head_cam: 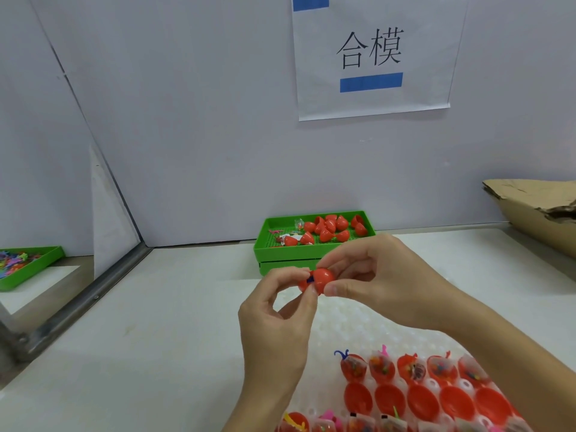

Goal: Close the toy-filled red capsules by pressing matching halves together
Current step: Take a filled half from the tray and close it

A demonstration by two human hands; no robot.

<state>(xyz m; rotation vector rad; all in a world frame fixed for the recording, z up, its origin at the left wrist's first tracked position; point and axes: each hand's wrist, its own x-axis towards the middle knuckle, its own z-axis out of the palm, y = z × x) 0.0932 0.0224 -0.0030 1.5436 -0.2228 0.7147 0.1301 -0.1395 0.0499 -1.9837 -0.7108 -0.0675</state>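
Bottom right: white tray (358, 325) with filled red halves (381, 367) and empty ones. At frame centre we hold one capsule (318, 280), left hand (277, 319) pinching its left half, right hand (374, 275) its right. Long axis runs left-right; a blue toy bit shows at the seam. Behind: green tray (280, 252).

Bare tabletop (149, 322) lies open on my left, an easy pass. Far ahead, the green tray (311, 249) blocks the wall. Near right, the white holder (358, 325) of filled capsule halves (381, 367) crowds my path.
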